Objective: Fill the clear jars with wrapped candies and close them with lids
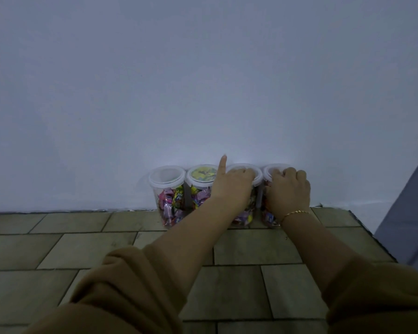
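Several clear jars filled with wrapped candies stand in a row against the wall, each with a lid on. The leftmost jar [167,196] has a plain clear lid. The second jar [200,186] carries a lid with a yellow sticker [202,174]. My left hand [234,184] grips the third jar [245,216] from the front, index finger pointing up. My right hand [288,191] wraps the rightmost jar [268,216], fingers over its lid [272,171]. Both hands hide most of these two jars.
The jars stand on a surface with a tan brick-pattern covering [251,249], at its far edge by a pale wall [203,80]. The surface ends at the right [372,232]. A thin gold bracelet [295,213] is on my right wrist. Brown sleeves fill the bottom.
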Action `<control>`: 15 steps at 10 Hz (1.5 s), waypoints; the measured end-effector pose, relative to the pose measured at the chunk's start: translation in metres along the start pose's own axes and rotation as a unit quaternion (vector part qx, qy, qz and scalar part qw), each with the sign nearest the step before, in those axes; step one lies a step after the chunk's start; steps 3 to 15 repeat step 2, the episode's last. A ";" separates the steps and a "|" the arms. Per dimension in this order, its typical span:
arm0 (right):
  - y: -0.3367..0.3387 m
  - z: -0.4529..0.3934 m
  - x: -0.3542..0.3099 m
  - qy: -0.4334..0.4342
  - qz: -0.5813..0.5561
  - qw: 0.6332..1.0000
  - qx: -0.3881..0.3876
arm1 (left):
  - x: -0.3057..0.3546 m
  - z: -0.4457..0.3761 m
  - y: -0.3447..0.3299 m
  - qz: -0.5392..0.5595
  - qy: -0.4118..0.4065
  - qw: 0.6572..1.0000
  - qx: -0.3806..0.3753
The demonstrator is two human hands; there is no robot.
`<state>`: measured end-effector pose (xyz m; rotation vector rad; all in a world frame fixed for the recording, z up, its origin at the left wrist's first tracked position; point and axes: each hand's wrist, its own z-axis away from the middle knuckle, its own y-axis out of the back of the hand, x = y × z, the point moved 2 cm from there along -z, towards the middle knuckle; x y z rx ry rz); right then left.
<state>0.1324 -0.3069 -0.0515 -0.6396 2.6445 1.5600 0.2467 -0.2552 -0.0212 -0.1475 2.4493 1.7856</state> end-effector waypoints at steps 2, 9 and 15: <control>0.003 0.007 0.002 0.006 -0.031 0.999 -0.027 | 0.004 0.012 0.005 0.002 0.019 1.000 -0.018; 0.003 0.007 0.002 0.006 -0.031 0.999 -0.027 | 0.004 0.012 0.005 0.002 0.019 1.000 -0.018; 0.003 0.007 0.002 0.006 -0.031 0.999 -0.027 | 0.004 0.012 0.005 0.002 0.019 1.000 -0.018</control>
